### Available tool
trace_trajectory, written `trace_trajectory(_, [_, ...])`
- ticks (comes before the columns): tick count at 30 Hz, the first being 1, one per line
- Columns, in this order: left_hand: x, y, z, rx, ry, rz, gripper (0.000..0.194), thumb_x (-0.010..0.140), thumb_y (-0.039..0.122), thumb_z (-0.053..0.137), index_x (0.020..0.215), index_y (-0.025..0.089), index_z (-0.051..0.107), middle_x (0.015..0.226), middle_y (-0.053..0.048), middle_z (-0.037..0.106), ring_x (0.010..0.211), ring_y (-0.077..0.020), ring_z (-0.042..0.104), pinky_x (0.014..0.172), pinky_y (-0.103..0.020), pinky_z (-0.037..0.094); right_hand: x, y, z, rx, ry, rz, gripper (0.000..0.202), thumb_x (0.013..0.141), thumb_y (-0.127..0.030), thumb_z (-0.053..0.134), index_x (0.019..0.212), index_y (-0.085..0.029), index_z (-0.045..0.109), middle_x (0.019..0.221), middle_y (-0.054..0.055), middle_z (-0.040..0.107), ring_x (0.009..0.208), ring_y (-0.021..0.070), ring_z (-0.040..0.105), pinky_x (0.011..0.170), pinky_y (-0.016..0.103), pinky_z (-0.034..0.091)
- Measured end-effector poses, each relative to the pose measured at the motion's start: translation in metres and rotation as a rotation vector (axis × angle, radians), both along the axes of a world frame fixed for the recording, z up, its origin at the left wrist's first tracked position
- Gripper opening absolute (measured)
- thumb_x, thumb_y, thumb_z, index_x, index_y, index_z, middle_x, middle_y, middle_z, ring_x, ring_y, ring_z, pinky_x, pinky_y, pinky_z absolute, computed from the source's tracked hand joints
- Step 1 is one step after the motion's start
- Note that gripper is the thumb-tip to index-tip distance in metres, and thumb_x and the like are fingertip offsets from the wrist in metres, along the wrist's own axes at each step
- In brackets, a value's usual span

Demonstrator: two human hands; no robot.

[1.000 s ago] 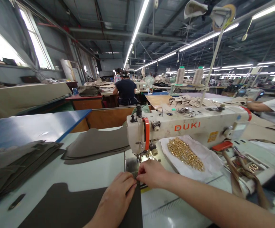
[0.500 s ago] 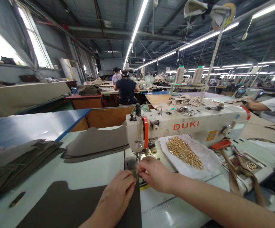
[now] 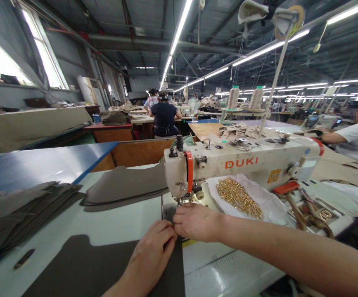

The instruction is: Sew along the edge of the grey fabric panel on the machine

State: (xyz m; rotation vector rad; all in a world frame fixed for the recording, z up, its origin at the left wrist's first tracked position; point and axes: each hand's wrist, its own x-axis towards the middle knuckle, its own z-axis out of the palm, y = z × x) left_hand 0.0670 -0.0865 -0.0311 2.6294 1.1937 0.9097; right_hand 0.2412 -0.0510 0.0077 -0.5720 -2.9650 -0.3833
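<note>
Your left hand (image 3: 154, 251) presses flat, fingers together, on the dark fabric panel (image 3: 98, 268), its long edge running toward the DUKI sewing machine (image 3: 240, 165). Your right hand (image 3: 194, 222) pinches the panel's far corner beneath the needle. Gold rings (image 3: 239, 198) lie heaped on white cloth (image 3: 268, 204).

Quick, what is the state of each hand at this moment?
Left hand: lies on the dark grey fabric panel, fingers bent at its edge; a grip cannot be told.
Right hand: closed at the panel's corner, under the white sewing machine.
</note>
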Motion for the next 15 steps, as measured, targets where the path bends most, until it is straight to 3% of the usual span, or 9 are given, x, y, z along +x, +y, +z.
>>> trace_trajectory(6, [0.0,-0.001,0.001,-0.025,0.014,0.02,0.021,0.084,0.007,0.048,0.072,0.019,0.061,0.078,-0.003,0.062,0.078,-0.02,0.061,0.073,-0.035,0.053,0.011,-0.001,-0.009,0.025,0.058,-0.101,0.009,0.089,-0.019,0.055,0.083,-0.014,0.061,0.085,0.006,0.061,0.086,0.0205,0.052,0.079,0.032,0.042])
trace_trajectory(10, [0.0,-0.002,0.001,-0.019,0.017,0.015,0.02,0.083,0.007,0.049,0.073,0.019,0.061,0.079,-0.003,0.063,0.08,-0.0203,0.061,0.074,-0.036,0.053,0.018,-0.004,-0.003,-0.03,0.112,-0.185,0.006,0.085,-0.019,0.058,0.081,-0.015,0.061,0.086,0.004,0.064,0.086,0.0188,0.055,0.082,0.029,0.043])
trace_trajectory(15, [0.0,-0.001,0.001,-0.025,0.021,0.009,0.021,0.085,0.009,0.047,0.074,0.019,0.061,0.08,-0.003,0.063,0.08,-0.0203,0.06,0.074,-0.036,0.052,0.016,-0.003,0.002,-0.093,0.142,-0.177,0.01,0.087,-0.019,0.059,0.096,-0.017,0.062,0.093,0.002,0.064,0.09,0.0176,0.057,0.082,0.027,0.043])
